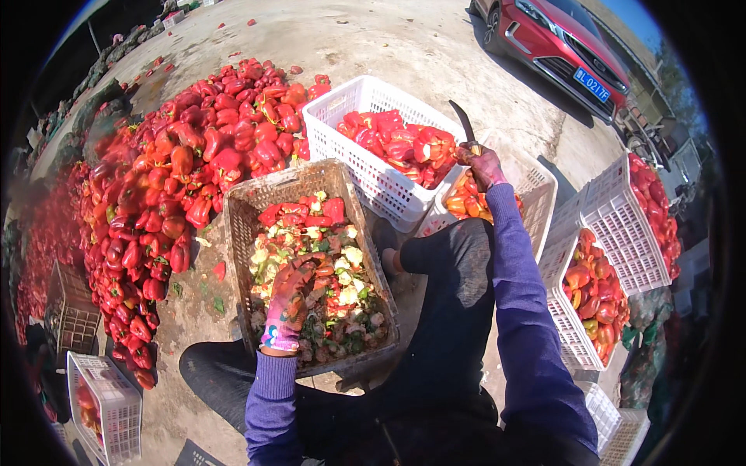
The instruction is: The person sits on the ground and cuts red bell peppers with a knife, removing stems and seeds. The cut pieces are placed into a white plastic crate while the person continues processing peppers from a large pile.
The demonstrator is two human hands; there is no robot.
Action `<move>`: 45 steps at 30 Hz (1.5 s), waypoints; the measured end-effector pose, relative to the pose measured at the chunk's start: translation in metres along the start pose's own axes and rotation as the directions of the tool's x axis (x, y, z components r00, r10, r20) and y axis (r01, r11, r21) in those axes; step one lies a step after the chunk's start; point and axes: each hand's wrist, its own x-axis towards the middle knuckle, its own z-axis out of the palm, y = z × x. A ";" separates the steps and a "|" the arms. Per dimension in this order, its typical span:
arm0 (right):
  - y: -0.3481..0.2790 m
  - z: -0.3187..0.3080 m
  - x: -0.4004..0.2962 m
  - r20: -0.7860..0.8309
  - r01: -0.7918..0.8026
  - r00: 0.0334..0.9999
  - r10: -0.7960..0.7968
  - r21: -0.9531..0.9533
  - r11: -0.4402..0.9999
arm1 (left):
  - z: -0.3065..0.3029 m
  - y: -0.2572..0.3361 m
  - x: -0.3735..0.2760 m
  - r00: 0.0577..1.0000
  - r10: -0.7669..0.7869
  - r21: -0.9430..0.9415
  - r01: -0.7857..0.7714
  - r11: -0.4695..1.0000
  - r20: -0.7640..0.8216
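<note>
My left hand (pixel 290 303), in a stained pink patterned glove, is low over a worn, dirty plastic crate (pixel 233 233). The crate holds pale green-white pepper cores (pixel 349 256), seeds and red pieces. Its fingers curl beside an orange-red pepper piece (pixel 324 271); whether they grip it is unclear. My right hand (pixel 485 165), also gloved and stained, grips a curved knife (pixel 462 121), its dark blade pointing up. That hand is above a white crate (pixel 539 175) with orange-red peppers (pixel 469 198), beside another white crate (pixel 349 154) of red pepper pieces (pixel 402 140).
A large heap of red bell peppers (pixel 192 151) spreads over the concrete ground (pixel 361 41) at left. Filled white crates (pixel 623 233) stand at right, partly stacked. Another white crate (pixel 125 416) is at lower left. A red car (pixel 559 46) is parked at upper right.
</note>
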 end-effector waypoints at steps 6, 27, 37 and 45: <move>-0.021 0.012 -0.018 0.065 0.125 0.989 -0.130 0.074 0.989 | -0.020 -0.005 -0.009 0.945 0.314 0.117 -0.323 0.939 0.093; -0.015 0.129 -0.073 0.370 -0.043 0.921 -0.119 0.402 0.915 | -0.340 0.046 0.070 0.387 0.468 0.554 0.778 0.297 -0.795; 0.007 0.175 -0.064 0.598 -0.330 0.788 0.150 0.204 0.922 | -0.493 0.059 0.144 0.425 0.670 0.486 0.867 -0.108 -0.609; 0.026 0.212 -0.054 0.565 -0.414 0.758 0.326 0.030 0.910 | -0.552 0.046 0.178 0.403 0.604 0.397 0.905 -0.152 -0.688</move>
